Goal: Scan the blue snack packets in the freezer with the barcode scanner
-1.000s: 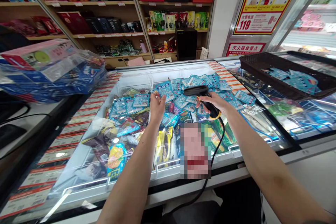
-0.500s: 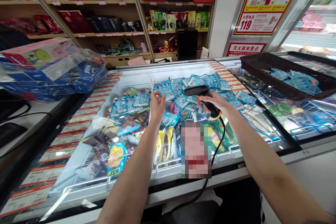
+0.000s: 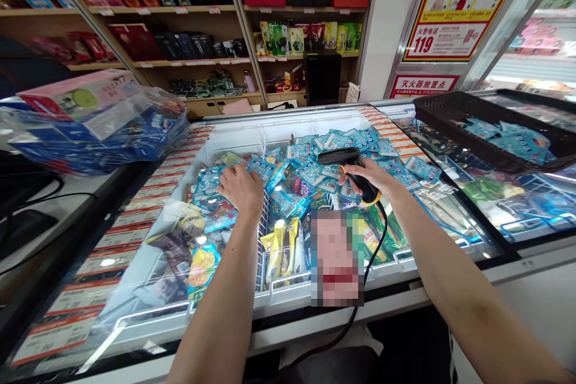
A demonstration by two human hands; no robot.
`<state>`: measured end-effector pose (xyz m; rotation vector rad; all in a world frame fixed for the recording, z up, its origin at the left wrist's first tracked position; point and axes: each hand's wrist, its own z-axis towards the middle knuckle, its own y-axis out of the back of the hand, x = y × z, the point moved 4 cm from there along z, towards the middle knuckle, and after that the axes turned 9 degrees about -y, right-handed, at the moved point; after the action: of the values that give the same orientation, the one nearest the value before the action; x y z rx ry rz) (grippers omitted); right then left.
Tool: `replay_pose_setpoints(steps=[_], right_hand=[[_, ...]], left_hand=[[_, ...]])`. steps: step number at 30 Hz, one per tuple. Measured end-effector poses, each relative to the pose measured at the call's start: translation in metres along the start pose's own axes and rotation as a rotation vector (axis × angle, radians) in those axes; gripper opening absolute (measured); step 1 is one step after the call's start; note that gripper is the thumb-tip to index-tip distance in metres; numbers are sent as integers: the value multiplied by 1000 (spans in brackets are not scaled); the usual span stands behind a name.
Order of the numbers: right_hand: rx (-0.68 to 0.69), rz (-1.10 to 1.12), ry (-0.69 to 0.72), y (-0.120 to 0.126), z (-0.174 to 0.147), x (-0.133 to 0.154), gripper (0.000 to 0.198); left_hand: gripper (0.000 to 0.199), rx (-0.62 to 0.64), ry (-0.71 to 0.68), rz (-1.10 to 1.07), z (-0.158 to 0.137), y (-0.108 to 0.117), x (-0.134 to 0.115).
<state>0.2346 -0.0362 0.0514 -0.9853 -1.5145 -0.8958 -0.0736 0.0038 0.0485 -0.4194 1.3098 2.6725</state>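
My right hand (image 3: 374, 179) is closed round the grip of a black barcode scanner (image 3: 337, 156) with yellow trim. Its head points left over a spread of small blue packets (image 3: 348, 139), and its cable (image 3: 381, 229) runs down to the freezer's front edge. Palm down, my left hand (image 3: 243, 188) rests over more blue packets (image 3: 207, 180) on the left side, fingers apart and slightly bent. Its fingertips partly cover the packets beneath. Packaged ice creams, such as a yellow one (image 3: 278, 246), lie inside the chest freezer (image 3: 243, 138) below.
To the right stands a dark basket (image 3: 450, 123) holding several blue packets. Plastic-wrapped boxes (image 3: 96, 126) are stacked at the left. Price labels (image 3: 119, 246) line the freezer's left side. Shelves with boxes and bottles stand behind. A pixelated patch hides part of the front.
My left hand has moved left and turned palm down; the blue packet it held up is no longer raised in its fingers. My right hand keeps the scanner in nearly the same place.
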Motion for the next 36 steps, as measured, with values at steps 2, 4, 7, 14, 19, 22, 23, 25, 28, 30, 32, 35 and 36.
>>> replay_pose_setpoints(steps=[2, 4, 7, 14, 19, 22, 23, 25, 28, 30, 32, 35, 36], right_hand=[[0, 3, 2, 0, 0, 0, 38], [1, 2, 0, 0, 0, 0, 36], [1, 3, -3, 0, 0, 1, 35], [-13, 6, -11, 2, 0, -1, 37], [-25, 19, -2, 5, 2, -3, 37], [-25, 29, -1, 7, 3, -4, 38], [-27, 29, -2, 7, 3, -4, 39], [-30, 24, -5, 7, 2, -4, 38], [-28, 12, -7, 7, 1, -4, 36], [-26, 11, -9, 7, 2, -4, 35], [-27, 9, -14, 8, 3, -6, 37], [-22, -4, -24, 8, 6, -8, 40], [-21, -5, -25, 8, 7, -9, 40]], left_hand=[[42, 20, -80, 40, -4, 0, -6], [44, 100, -191, 55, -8, -6, -13], [41, 236, -280, 60, -12, -17, -18], [39, 232, -268, 32, -7, -25, 0], [39, 231, -198, 26, -3, -30, 14], [40, 214, -224, 54, -2, -28, 11], [40, 200, -242, 54, -2, -27, 6], [41, 178, -286, 20, -4, -24, -6], [47, 226, -382, -107, -10, -27, -32], [54, 309, -424, -181, -15, -34, -47], [59, 375, -444, -204, -19, -41, -58], [65, 420, -457, -172, -22, -48, -64], [67, 429, -460, -160, -23, -49, -64]])
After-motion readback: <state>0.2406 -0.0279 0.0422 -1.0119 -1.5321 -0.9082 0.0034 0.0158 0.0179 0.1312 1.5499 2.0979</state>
